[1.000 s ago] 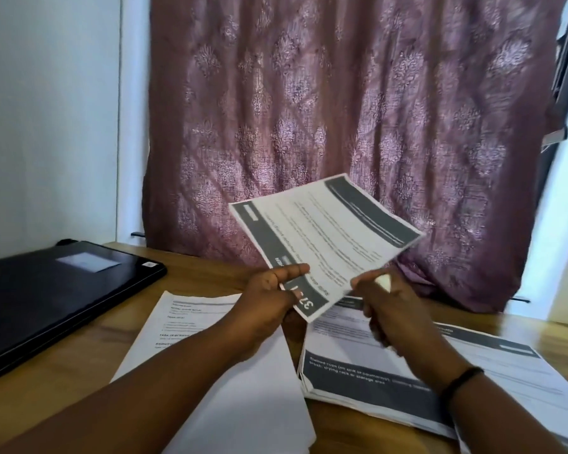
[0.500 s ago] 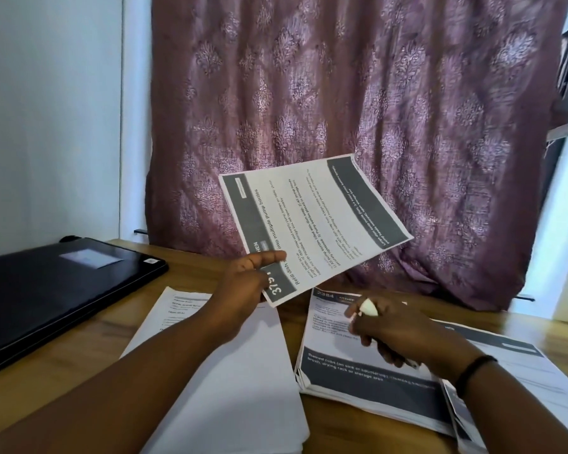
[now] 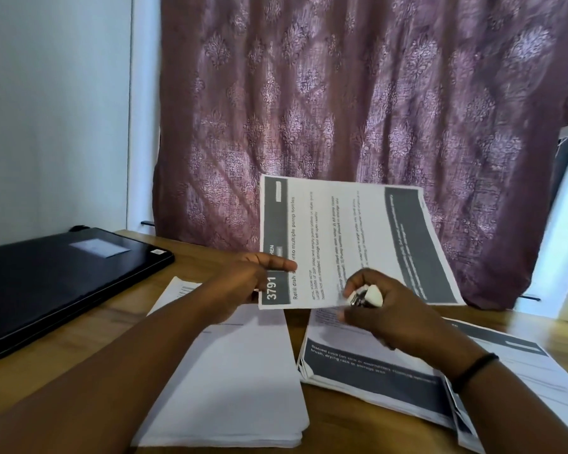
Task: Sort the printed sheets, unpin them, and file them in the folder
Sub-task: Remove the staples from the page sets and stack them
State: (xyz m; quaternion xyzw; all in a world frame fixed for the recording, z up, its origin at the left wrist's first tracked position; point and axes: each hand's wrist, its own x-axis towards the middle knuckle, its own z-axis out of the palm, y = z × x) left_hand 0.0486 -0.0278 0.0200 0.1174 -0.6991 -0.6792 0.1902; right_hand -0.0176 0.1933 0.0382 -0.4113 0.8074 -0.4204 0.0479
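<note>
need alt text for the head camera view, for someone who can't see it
A person's left hand holds up a printed sheet numbered 3791, while the right hand grips a small white staple remover at the sheet's lower edge. Below, two paper stacks lie on a wooden table, with a black folder at left and a purple curtain behind.

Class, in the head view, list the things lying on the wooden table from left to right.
Black folder → white sheet pile → printed stack with dark bands → printed sheets at the far right.
</note>
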